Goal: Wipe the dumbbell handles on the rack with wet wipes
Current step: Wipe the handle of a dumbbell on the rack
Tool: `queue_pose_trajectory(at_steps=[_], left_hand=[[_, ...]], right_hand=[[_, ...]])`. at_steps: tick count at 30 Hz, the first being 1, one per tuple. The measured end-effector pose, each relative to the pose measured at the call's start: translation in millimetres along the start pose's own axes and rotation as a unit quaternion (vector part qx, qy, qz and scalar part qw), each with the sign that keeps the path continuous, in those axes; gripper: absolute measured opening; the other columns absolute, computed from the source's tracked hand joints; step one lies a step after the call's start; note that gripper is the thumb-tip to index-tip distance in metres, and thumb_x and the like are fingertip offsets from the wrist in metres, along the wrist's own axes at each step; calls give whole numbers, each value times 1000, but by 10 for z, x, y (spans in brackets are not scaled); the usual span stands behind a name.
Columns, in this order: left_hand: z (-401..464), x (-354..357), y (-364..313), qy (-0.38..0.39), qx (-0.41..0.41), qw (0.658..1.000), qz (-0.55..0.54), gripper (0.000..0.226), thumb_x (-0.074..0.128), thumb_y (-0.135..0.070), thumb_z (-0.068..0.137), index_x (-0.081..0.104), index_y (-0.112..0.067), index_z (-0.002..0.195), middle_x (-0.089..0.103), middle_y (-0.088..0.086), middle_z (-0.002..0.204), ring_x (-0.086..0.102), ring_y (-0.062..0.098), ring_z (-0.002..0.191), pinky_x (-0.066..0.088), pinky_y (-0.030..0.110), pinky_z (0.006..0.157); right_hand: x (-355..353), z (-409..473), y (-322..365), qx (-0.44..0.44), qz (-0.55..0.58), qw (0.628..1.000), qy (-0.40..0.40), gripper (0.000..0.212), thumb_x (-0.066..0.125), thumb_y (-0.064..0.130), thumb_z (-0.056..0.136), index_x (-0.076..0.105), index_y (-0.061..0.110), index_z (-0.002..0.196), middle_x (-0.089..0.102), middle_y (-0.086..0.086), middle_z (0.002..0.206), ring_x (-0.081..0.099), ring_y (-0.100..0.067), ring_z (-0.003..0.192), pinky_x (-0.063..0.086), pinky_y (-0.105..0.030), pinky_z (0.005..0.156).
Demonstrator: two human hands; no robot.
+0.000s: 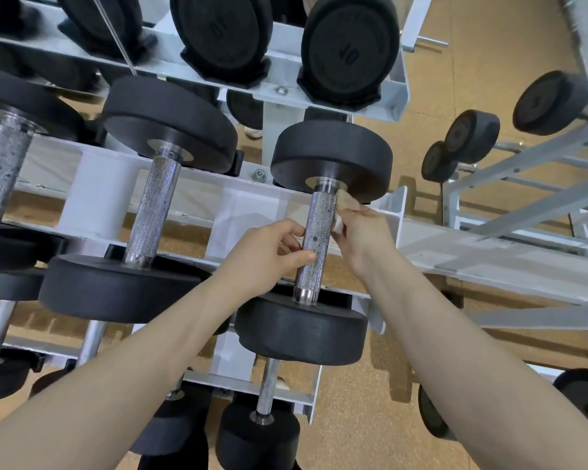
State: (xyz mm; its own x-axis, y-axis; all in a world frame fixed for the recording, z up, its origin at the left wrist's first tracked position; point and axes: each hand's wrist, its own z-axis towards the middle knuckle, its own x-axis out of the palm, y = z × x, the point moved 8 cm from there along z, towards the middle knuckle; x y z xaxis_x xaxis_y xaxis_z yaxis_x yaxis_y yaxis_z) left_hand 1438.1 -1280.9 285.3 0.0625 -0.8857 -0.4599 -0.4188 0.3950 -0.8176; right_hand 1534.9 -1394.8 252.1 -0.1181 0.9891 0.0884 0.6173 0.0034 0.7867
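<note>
Your left hand [272, 254] curls around the knurled dumbbell handle [314, 242] at the right end of the rack's [489, 256] middle shelf. Your right hand [362, 235] pinches a white wet wipe [338, 225] against the handle's right side. Top-shelf dumbbells [350, 52] read "10".

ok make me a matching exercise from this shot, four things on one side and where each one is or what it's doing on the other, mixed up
Things
1. left hand
2. right hand
3. wet wipe
4. dumbbell marked 10

Place or state
A. sits on the rack's top shelf
B. a white fold pressed against the right side of the handle
C. holds the knurled handle from its left side, thumb across the front
D. pinches the white wipe beside the handle

Pairs: 1-C, 2-D, 3-B, 4-A
</note>
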Motion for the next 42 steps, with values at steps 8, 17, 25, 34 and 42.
queue_pose_trajectory(at_steps=[8,17,25,34,42], left_hand=[[10,-13,-18,-6,1,999,36,38,67,-34,83,57,-21,117,60,-5,95,54,6,77,44,20,76],[-110,-230,-392,-81,55,993,72,43,63,-29,86,47,-26,125,56,-7,101,57,12,88,45,27,79],[-482,-338,-449,-81,36,970,-228,16,69,-36,80,62,-26,91,68,-9,89,67,12,85,52,32,82],[-723,-689,-182,-122,21,941,-314,26,60,9,82,60,-17,85,65,-10,74,60,-2,67,48,12,66],[-829,-1206,-51,-128,45,949,-283,38,63,6,80,55,-27,98,65,-6,88,64,6,77,51,18,70]], right_hand=[[-3,-44,-10,6,42,997,63,21,43,-4,94,56,10,83,58,-5,72,53,-14,65,48,-28,74],[-34,-632,459,-59,-161,981,85,13,55,9,92,62,12,81,59,-1,74,51,-11,63,48,-18,56],[216,-996,435,-79,-163,970,160,17,56,14,93,67,5,83,60,2,60,50,-7,53,47,-24,61],[577,-1180,466,-168,-272,925,205,22,59,18,90,62,26,110,61,3,93,54,-5,75,45,-18,67],[1146,-1319,513,-230,-322,882,256,11,68,13,83,69,16,94,68,-13,90,61,-18,79,49,-22,81]])
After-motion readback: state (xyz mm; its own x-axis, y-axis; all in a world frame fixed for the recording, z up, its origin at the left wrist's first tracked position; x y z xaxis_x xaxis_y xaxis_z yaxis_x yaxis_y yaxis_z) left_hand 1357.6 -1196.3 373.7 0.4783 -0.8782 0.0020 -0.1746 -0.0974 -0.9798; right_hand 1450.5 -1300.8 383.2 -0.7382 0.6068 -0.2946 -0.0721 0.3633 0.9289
